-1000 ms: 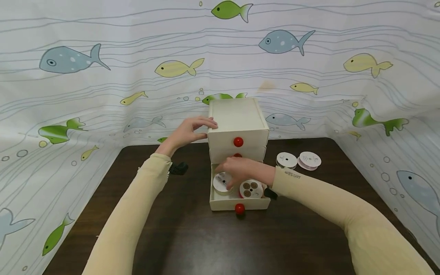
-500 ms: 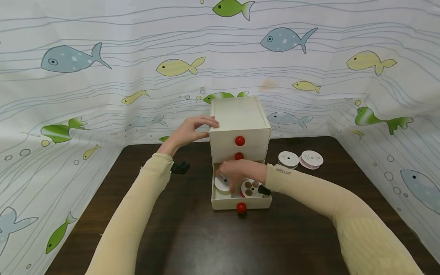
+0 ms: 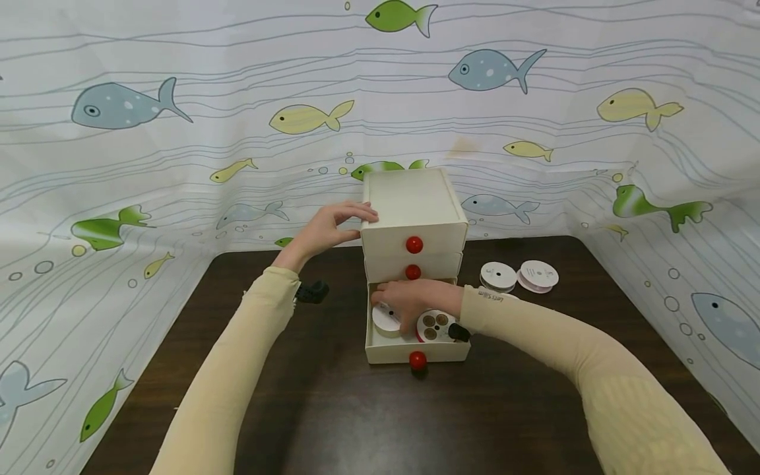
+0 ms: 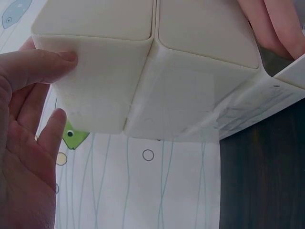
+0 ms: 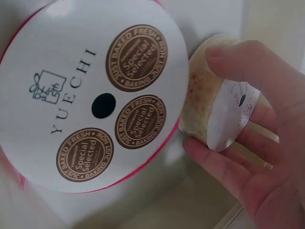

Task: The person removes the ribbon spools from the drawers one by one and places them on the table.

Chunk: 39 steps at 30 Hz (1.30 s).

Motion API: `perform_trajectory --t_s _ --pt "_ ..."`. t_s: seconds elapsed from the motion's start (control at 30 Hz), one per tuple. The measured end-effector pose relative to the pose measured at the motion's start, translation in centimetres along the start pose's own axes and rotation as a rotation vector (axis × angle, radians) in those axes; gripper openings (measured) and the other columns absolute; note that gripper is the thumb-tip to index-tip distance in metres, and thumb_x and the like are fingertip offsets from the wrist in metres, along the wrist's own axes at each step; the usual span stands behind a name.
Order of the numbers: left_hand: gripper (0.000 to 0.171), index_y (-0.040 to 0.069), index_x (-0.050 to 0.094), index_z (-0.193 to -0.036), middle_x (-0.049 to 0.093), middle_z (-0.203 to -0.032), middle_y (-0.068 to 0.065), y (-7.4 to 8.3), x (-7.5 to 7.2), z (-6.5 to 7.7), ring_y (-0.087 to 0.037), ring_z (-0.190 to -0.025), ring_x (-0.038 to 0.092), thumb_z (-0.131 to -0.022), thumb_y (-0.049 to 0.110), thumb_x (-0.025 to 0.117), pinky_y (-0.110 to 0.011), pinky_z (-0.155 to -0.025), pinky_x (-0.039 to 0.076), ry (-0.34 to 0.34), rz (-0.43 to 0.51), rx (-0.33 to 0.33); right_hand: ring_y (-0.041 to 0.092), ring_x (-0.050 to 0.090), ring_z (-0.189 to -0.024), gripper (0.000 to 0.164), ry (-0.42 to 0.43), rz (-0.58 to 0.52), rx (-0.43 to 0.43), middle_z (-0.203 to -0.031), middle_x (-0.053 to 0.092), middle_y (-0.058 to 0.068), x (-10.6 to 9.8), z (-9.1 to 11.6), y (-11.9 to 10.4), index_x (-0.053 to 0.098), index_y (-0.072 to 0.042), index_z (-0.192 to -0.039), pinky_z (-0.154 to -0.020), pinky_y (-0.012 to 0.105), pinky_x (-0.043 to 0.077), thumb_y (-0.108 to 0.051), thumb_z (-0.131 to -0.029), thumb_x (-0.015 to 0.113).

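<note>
A cream cabinet (image 3: 415,198) with red knobs stands on the table, its lowest drawer (image 3: 386,354) pulled out. My left hand (image 3: 323,231) rests on the cabinet's upper left edge, fingers on top and thumb lower against it. Inside the drawer, my right hand (image 3: 415,300) holds a white ribbon spool (image 5: 231,107) with cream ribbon on the left side. The right wrist view shows thumb and fingers on either side of that spool. Beside it lies a larger ribbon spool (image 5: 95,95) with brown round stickers and a pink edge.
Behind the right forearm, a white spool (image 3: 497,276) and a pale pink spool (image 3: 537,275) lie on the dark table (image 3: 320,396). A fish-patterned sheet (image 3: 237,66) hangs at the back and along the sides.
My right hand has gone deeper into the drawer, its fingers settling round the spool on the left side. The left hand stays at the cabinet's edge.
</note>
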<state>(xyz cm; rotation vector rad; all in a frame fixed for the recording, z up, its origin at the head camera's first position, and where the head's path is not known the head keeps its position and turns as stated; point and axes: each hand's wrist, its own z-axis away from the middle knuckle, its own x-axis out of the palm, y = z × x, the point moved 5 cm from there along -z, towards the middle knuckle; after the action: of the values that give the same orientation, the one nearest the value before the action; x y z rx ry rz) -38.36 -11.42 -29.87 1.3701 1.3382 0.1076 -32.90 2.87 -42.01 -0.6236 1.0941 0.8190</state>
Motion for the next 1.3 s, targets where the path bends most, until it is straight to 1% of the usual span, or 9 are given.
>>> perform_trajectory --t_s 0.17,0.3,0.47,0.63,0.8,0.93,1.1,1.2,1.3 --pt "0.034 0.004 0.069 -0.122 0.06 -0.139 -0.015 0.1 0.0 0.0 -0.024 -0.146 0.041 -0.09 -0.007 0.064 -0.046 -0.124 0.028 0.002 -0.001 0.001 0.014 0.051 -0.104 0.072 0.012 -0.032 -0.032 -0.129 0.056 0.002 -0.4 0.5 -0.1 0.049 -0.019 -0.14 -0.091 0.027 0.048 -0.034 -0.078 0.081" --pt "0.033 0.004 0.07 -0.121 0.06 -0.138 -0.014 0.1 0.0 -0.1 -0.024 -0.146 0.041 -0.09 -0.007 0.063 -0.045 -0.124 0.028 0.002 -0.003 -0.002 0.015 0.05 -0.108 0.074 0.009 -0.079 -0.038 -0.134 0.055 0.003 -0.6 0.9 -0.1 0.048 -0.018 -0.142 -0.096 0.03 0.048 -0.032 -0.078 0.083" --pt "0.033 0.005 0.07 -0.121 0.061 -0.138 -0.014 0.1 0.1 0.1 -0.023 -0.145 0.041 -0.091 -0.007 0.063 -0.045 -0.124 0.028 -0.001 0.009 0.003 0.016 0.05 -0.111 0.076 0.013 -0.13 -0.051 -0.138 0.053 0.003 -1.5 1.6 -0.4 0.048 -0.017 -0.143 -0.1 0.031 0.048 -0.029 -0.077 0.084" --pt "0.033 0.006 0.071 -0.12 0.061 -0.138 -0.013 0.1 0.0 0.1 -0.023 -0.145 0.041 -0.091 -0.007 0.063 -0.045 -0.124 0.029 0.001 0.009 -0.001 0.016 0.052 -0.112 0.076 0.046 -0.159 -0.071 -0.138 0.053 0.003 -2.9 3.1 -0.8 0.048 -0.017 -0.143 -0.099 0.031 0.049 -0.027 -0.077 0.084" --pt "0.034 0.006 0.071 -0.12 0.061 -0.138 -0.012 0.3 0.0 0.0 -0.022 -0.145 0.042 -0.09 -0.007 0.064 -0.045 -0.124 0.03 0.004 -0.008 -0.005 0.016 0.053 -0.119 0.076 0.098 -0.172 -0.085 -0.141 0.053 0.002 -3.8 4.6 -0.9 0.049 -0.018 -0.143 -0.103 0.035 0.048 -0.028 -0.077 0.085" --pt "0.034 0.006 0.071 -0.12 0.061 -0.138 -0.012 0.4 0.0 0.0 -0.022 -0.145 0.042 -0.089 -0.008 0.064 -0.045 -0.123 0.03 0.0 -0.017 -0.008 0.017 0.053 -0.119 0.073 0.137 -0.184 -0.084 -0.139 0.054 0.001 -4.4 6.2 -0.7 0.05 -0.017 -0.141 -0.102 0.035 0.049 -0.026 -0.077 0.084" --pt "0.034 0.006 0.071 -0.12 0.061 -0.138 -0.012 0.4 -0.1 0.0 -0.023 -0.145 0.041 -0.089 -0.008 0.064 -0.045 -0.124 0.029 -0.006 -0.028 -0.004 0.016 0.052 -0.115 0.07 0.18 -0.219 -0.078 -0.133 0.055 -0.002 -4.9 9.0 -0.3 0.051 -0.019 -0.138 -0.097 0.033 0.051 -0.025 -0.076 0.083" --pt "0.035 0.006 0.07 -0.121 0.06 -0.139 -0.013 0.4 -0.1 -0.1 -0.024 -0.146 0.04 -0.088 -0.007 0.065 -0.047 -0.124 0.028 -0.028 -0.032 -0.003 0.015 0.053 -0.115 0.071 0.205 -0.219 -0.058 -0.132 0.056 -0.003 -4.9 10.8 0.1 0.052 -0.019 -0.138 -0.095 0.034 0.053 -0.025 -0.075 0.084" --pt "0.037 0.007 0.069 -0.123 0.059 -0.141 -0.011 0.4 -0.2 0.0 -0.022 -0.147 0.038 -0.087 -0.004 0.068 -0.048 -0.125 0.026 -0.056 -0.038 -0.02 0.016 0.054 -0.115 0.073 0.228 -0.234 -0.028 -0.134 0.056 -0.001 -4.8 12.8 0.6 0.051 -0.017 -0.14 -0.094 0.035 0.054 -0.023 -0.075 0.085"
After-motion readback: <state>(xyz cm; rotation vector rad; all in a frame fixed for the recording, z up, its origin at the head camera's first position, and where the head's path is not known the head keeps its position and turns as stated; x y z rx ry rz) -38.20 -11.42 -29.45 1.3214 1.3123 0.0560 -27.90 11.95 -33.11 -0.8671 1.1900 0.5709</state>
